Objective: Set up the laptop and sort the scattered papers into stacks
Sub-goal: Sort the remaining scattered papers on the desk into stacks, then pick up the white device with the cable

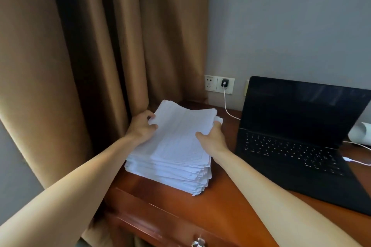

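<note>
Polished worktop (220, 206) is shared by a paper stack (170, 168) and open laptop (291, 146). Its top sheets (180, 126) are pinched by left grip (140, 126) and right grip (212, 137).

Dim soft indoor light, wide-angle bending at edges, slight blur, muted shadows

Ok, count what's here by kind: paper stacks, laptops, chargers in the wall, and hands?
Paper stack: 1
Laptop: 1
Charger: 1
Hands: 2, left hand and right hand
Total: 5
</note>
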